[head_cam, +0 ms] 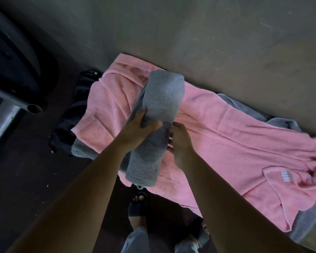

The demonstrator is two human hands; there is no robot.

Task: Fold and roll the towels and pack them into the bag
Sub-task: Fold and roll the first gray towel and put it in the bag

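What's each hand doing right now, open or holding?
Left hand: grips the rolled grey towel, thumb across it.
Right hand: fingers curled against the same roll's side, apparently pinching it.

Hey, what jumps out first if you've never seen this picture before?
A rolled grey towel sits in the middle, held between the left hand and the right hand. Under it, a big pink towel lies rumpled across the table, from the centre out to the right.

forearms (80,189) bare | trousers (135,240) pale blue-grey | sandals (138,199) dark slides
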